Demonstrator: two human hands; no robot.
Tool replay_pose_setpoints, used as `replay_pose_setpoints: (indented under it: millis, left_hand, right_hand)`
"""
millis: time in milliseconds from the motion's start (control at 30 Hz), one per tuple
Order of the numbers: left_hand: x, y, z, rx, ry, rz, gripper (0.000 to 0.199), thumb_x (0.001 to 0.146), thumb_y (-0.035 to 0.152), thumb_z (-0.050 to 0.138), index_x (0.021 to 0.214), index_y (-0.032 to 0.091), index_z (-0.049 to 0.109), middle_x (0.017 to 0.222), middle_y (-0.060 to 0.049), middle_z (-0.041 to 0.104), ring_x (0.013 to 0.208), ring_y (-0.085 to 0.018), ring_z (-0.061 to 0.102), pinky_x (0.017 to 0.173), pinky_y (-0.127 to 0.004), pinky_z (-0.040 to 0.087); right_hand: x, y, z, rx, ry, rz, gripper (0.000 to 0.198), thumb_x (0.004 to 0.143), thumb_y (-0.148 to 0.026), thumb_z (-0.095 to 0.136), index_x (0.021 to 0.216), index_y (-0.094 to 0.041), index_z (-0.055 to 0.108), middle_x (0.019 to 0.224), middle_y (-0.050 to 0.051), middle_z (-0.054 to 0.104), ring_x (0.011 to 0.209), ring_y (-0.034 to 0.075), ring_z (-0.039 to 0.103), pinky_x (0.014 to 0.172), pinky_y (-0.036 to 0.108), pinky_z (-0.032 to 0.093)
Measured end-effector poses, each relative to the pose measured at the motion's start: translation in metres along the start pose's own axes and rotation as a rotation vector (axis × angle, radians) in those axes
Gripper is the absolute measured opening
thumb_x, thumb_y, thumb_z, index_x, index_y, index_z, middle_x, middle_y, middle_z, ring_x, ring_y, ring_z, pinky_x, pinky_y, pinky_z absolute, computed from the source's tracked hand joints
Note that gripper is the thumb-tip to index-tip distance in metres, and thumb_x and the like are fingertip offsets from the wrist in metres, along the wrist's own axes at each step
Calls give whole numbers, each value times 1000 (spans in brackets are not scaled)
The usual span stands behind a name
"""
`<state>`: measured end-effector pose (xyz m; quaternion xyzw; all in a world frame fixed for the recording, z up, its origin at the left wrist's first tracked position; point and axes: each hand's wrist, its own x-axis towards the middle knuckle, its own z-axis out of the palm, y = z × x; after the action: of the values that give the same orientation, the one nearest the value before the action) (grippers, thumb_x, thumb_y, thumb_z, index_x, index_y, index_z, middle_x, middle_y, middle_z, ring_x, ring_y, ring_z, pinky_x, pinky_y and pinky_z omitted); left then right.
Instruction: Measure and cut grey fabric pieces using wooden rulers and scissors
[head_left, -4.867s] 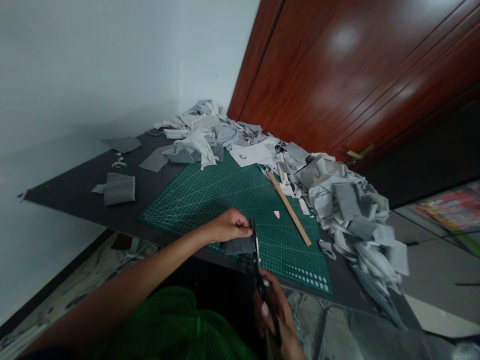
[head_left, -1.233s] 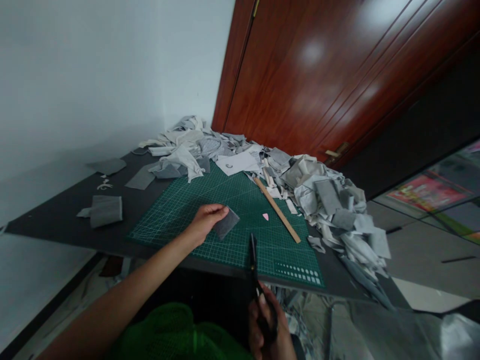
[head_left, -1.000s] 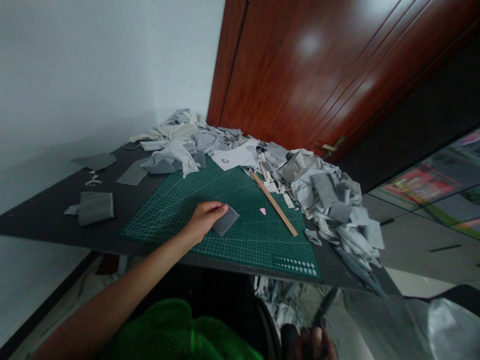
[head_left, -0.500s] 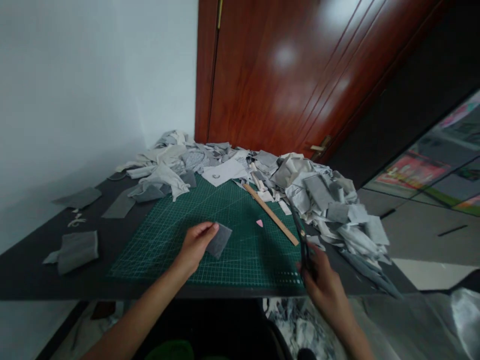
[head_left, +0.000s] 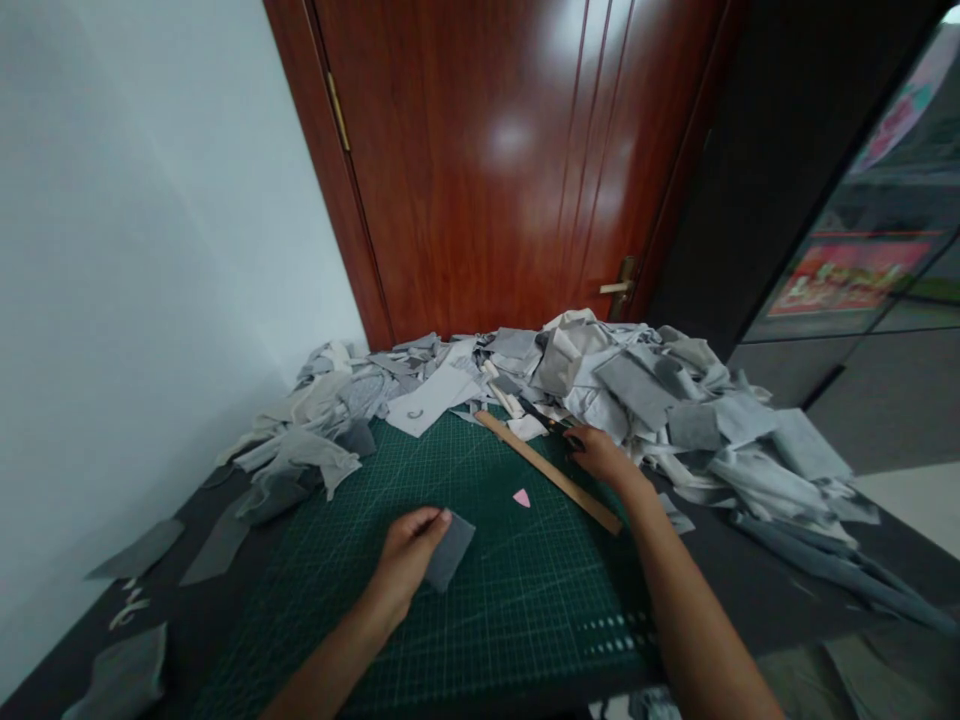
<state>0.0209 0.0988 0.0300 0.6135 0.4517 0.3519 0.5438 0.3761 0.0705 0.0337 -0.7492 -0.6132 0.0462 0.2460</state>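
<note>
One grey felt piece [head_left: 450,550], judged light and limp, is pinched at its edge by the left hand [head_left: 409,555]; scissors [head_left: 547,422] are gripped by the right hand [head_left: 600,455] beside a ruler [head_left: 551,472].

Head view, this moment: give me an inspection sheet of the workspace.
Surface: dark table with green cutting mat.
Job's things: grey fabric piece on the mat; black scissors by the scraps.
Clutter: grey fabric scrap heap, wooden ruler, pink chip, white paper.
Hands: left hand holds the fabric piece; right hand on the scissors.
Cables: nothing seen.
Surroundings: wooden door, white wall.
</note>
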Motion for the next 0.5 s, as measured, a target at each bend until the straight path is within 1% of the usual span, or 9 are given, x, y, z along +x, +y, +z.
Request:
replay_pose_setpoints:
  millis: [67, 133, 233, 300, 333, 367, 400, 467, 500]
  left_hand:
    - [21, 6, 12, -76, 48, 48, 53, 65, 69, 79, 69, 16, 74, 61, -2, 61, 57, -16, 50, 53, -26, 36]
    - [42, 9, 28, -194, 108, 138, 51, 65, 65, 81, 67, 15, 73, 59, -2, 60, 57, -15, 49, 53, -25, 35]
    - [64, 9, 50, -272, 169, 194, 50, 68, 65, 78, 72, 16, 73, 66, -2, 64, 62, -15, 52, 58, -25, 40]
    - [69, 6, 58, -297, 171, 206, 49, 70, 64, 78, 73, 16, 73, 67, -2, 65, 63, -15, 53, 58, -25, 40]
    - [69, 4, 60, -306, 151, 208, 48, 70, 63, 79, 73, 15, 74, 66, -2, 65, 62, -15, 53, 58, -25, 40]
    - [68, 3, 60, -314, 123, 210, 47, 71, 61, 80, 73, 15, 74, 66, -2, 65, 62, -15, 53, 57, -25, 40]
    - [66, 2, 59, -325, 90, 212, 45, 72, 60, 80, 74, 15, 75, 66, -2, 65, 62, -15, 53, 57, -25, 40]
    - [62, 0, 55, -351, 48, 222, 42, 74, 57, 81, 77, 15, 77, 68, -3, 68, 63, -15, 55, 58, -25, 42]
    - [61, 0, 53, -363, 43, 227, 41, 75, 55, 81, 77, 15, 77, 70, -4, 69, 64, -16, 57, 60, -25, 43]
  right_hand:
    - [-4, 8, -2, -27, -28, 3, 44, 79, -3, 66, 120, -14, 75, 114, 14, 76, 105, 25, 70, 93, 31, 49]
    - [-5, 5, -3, -65, -18, 7, 38, 82, -3, 62, 115, -13, 77, 113, 17, 75, 106, 28, 69, 95, 36, 49]
    - [-5, -18, 2, -125, 71, 26, 34, 86, -2, 54, 109, -11, 78, 121, 25, 69, 118, 38, 62, 105, 52, 40]
    - [-7, -43, 12, -93, 160, 2, 34, 96, -13, 51, 121, -15, 73, 134, 23, 63, 127, 39, 56, 109, 55, 36]
    - [-9, -56, 19, 64, 232, -58, 33, 98, -22, 54, 125, -16, 71, 136, 21, 63, 126, 37, 57, 109, 53, 39]
    - [-13, -70, 27, 295, 277, -119, 34, 98, -31, 58, 127, -18, 69, 132, 19, 66, 122, 35, 60, 106, 50, 43]
    - [-17, -83, 36, 535, 278, -140, 36, 97, -39, 61, 126, -20, 68, 125, 15, 70, 115, 32, 65, 101, 47, 48]
    - [-26, -106, 53, 944, 123, -102, 41, 92, -48, 67, 125, -23, 67, 114, 10, 74, 103, 28, 70, 91, 43, 55]
    - [-30, -115, 61, 1083, 60, -74, 43, 87, -49, 74, 120, -23, 69, 108, 8, 75, 98, 27, 71, 87, 41, 56]
